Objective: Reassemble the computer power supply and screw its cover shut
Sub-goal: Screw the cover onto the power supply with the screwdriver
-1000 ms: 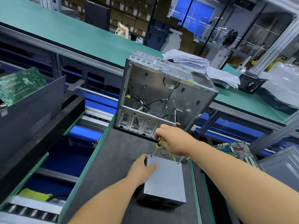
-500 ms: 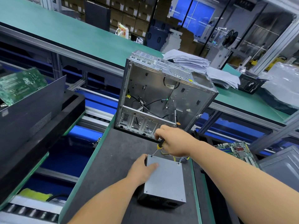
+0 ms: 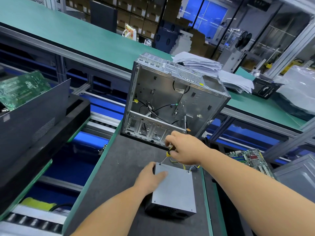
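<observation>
In the head view little has shifted over the last second: the right hand keeps its grip pinching the screwdriver, tip on the far-left corner screw of the power supply, which lies on the desk under the flat left hand. That screw is probably being tightened.

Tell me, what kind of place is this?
Probably a computer assembly or repair line in a factory. A stripped computer case stands on the workbench, bare circuit boards lie nearby, roller conveyors run alongside, and stacked cartons fill the background.
</observation>
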